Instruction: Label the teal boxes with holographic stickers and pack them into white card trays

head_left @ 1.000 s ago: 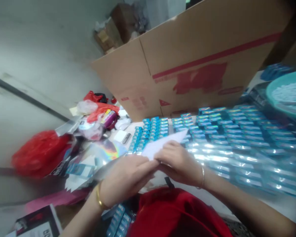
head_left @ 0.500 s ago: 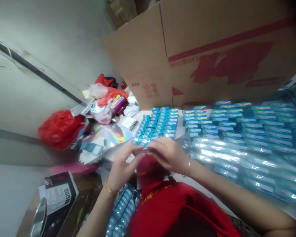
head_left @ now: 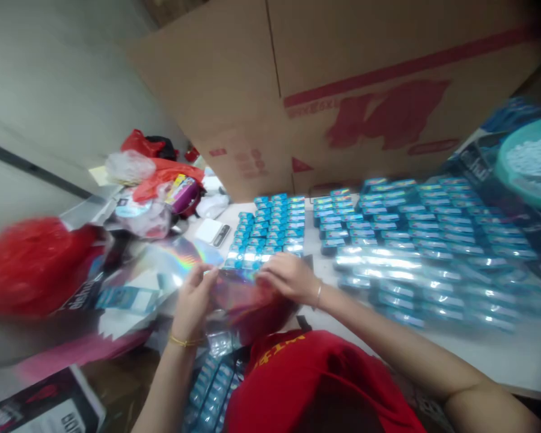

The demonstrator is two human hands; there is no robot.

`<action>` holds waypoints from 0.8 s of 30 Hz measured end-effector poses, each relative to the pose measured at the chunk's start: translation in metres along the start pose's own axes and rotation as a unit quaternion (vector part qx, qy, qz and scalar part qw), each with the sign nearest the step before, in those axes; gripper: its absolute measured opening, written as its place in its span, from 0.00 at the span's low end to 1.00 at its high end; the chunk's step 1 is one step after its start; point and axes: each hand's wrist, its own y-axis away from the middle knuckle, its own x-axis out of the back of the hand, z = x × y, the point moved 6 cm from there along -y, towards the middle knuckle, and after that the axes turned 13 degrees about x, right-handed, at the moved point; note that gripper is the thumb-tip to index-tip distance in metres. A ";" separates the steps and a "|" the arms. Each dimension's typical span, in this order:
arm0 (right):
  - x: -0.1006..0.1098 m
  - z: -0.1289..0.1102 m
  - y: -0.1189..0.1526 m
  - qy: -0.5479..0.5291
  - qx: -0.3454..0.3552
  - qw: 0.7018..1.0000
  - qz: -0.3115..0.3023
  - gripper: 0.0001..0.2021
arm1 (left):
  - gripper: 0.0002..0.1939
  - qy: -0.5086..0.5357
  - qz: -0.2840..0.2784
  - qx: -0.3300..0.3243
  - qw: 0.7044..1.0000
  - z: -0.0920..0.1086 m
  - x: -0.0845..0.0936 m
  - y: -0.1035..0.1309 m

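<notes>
A clear, shiny film or bag [head_left: 237, 291] is stretched between my hands in front of the red shirt. My left hand [head_left: 196, 297] pinches its left end, and a yellow band circles that wrist. My right hand [head_left: 291, 278] is closed on its right end, beside the near edge of the rows of small blue packs [head_left: 270, 225]. Glare and blur hide the film's exact shape. More blue packs [head_left: 415, 222] stand in rows to the right, some under a clear glossy sheet [head_left: 388, 264].
Behind the packs rises a large cardboard box [head_left: 234, 102]. A white scale [head_left: 211, 231], plastic bags [head_left: 137, 210] and a red bag [head_left: 36, 264] lie at left. A green basin [head_left: 534, 159] is at far right. Packed trays [head_left: 211, 385] sit below my left arm.
My hands have moved apart, and the clear film now shows spread between them. The view has turned right, bringing the green basin into sight.
</notes>
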 end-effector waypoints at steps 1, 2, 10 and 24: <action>-0.009 0.011 0.003 0.006 -0.011 1.000 -0.018 0.16 | 0.19 0.005 -0.007 0.017 1.000 -0.006 0.005 -0.017; -0.017 0.023 0.006 0.013 -0.025 0.999 -0.037 0.16 | 0.20 0.005 -0.010 0.024 1.000 -0.012 0.011 -0.035; -0.103 0.106 0.017 0.068 -0.148 0.965 -0.208 0.14 | 0.20 -0.279 0.088 -0.078 0.953 -0.039 0.051 -0.151; -0.124 0.206 -0.007 0.040 -0.196 0.947 -0.252 0.16 | 0.21 -0.409 -0.177 -0.205 0.871 -0.035 -0.068 -0.239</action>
